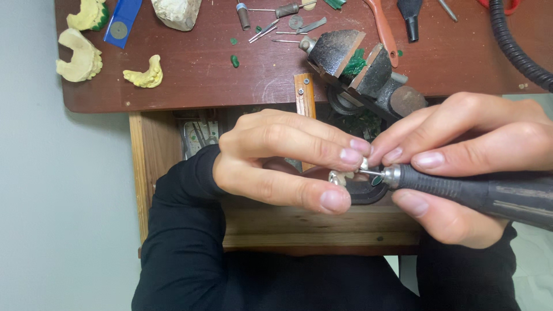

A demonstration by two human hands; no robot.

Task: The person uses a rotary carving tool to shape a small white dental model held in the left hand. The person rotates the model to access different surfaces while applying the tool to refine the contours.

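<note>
While my hands meet over the open wooden drawer, the only flat, label-like thing lies far off at the back left of the brown table: a blue card with a round grey disc on it, set between the pale yellow tooth casts. My left hand comes in from the left in a black sleeve, knuckles up, fingers curled, and pinches a small silvery piece between thumb and fingertips. My right hand reaches in from the right and grips the dark grey rotary tool like a pen, thumb under it and forefinger along the top, its thin metal tip touching the silvery piece. Just behind my fingertips stands a small black vise holding something green, with loose drill bits scattered on the table beyond it.
</note>
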